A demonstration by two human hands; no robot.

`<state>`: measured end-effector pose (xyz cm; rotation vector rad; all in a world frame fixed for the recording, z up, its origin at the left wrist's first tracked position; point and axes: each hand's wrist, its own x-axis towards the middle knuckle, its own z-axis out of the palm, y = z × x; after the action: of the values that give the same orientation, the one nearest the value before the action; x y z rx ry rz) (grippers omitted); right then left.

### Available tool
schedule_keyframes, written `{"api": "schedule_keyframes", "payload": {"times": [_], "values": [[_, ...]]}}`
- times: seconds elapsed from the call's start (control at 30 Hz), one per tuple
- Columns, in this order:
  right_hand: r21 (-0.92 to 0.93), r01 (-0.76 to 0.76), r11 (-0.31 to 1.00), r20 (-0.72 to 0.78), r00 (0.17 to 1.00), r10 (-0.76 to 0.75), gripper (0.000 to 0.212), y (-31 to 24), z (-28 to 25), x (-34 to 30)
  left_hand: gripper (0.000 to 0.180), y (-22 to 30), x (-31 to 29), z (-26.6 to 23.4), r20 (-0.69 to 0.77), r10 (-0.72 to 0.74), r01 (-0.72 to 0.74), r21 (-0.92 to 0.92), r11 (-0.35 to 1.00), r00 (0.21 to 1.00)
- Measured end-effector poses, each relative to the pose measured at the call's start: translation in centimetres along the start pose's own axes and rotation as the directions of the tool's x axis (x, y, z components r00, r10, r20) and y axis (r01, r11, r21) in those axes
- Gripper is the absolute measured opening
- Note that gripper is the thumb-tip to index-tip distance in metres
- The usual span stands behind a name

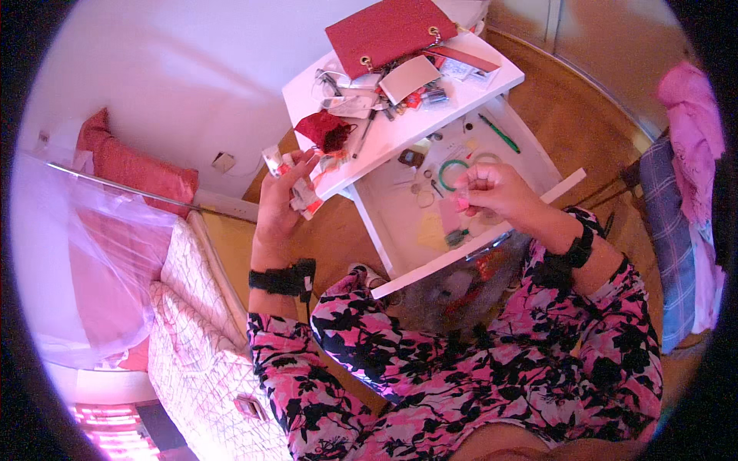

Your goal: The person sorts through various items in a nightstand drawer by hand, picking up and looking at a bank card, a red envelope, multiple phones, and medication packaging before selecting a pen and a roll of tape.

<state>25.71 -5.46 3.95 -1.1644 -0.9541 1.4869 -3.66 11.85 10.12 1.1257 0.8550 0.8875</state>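
Note:
My left hand [281,201] is closed around crumpled white-and-red packets [306,201], beside the near left corner of the white cabinet top. Over the open drawer [415,273], the fingertips of my right hand [498,196] pinch a small pink piece [461,204], too small to name. Beneath and beside that hand lie a green bangle [452,175], a pink slip of paper [450,217], a yellow paper [432,232] and a dark green item [456,237]. Farther back in the drawer rests a green pen [500,133].
On the cabinet top [492,86] are a red handbag [388,37], a dark red pouch [321,132], a dark pen [364,135], a white card [410,79] and loose small things. A bed [204,323] stands left; clothes [676,230] hang right. A clear bag [469,288] sits below the drawer front.

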Motion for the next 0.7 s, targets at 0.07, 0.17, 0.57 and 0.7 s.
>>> {"api": "schedule_keyframes", "payload": {"times": [0.07,0.17,0.57,0.7], "values": [[0.003,-0.025,1.000,-0.010,1.000,0.025,0.017,0.0,0.3,0.1,0.028,0.6,0.5,0.0,0.019,0.028,-0.028,0.004,1.000,0.999],[0.007,0.009,1.000,-0.017,1.000,-0.009,0.017,0.3,-0.1,0.1,0.028,1.8,0.8,0.7,0.061,-0.031,0.028,0.064,0.998,0.998],[0.007,0.043,0.999,0.042,0.998,-0.044,0.017,0.4,-0.4,0.1,0.033,0.7,1.9,-2.6,-0.184,-0.204,0.263,0.402,0.877,0.962],[-0.004,0.041,0.999,-0.018,0.999,-0.041,0.015,0.2,-0.3,0.0,0.029,0.1,1.1,-3.2,-0.220,-0.078,0.152,0.346,0.926,0.972]]}}
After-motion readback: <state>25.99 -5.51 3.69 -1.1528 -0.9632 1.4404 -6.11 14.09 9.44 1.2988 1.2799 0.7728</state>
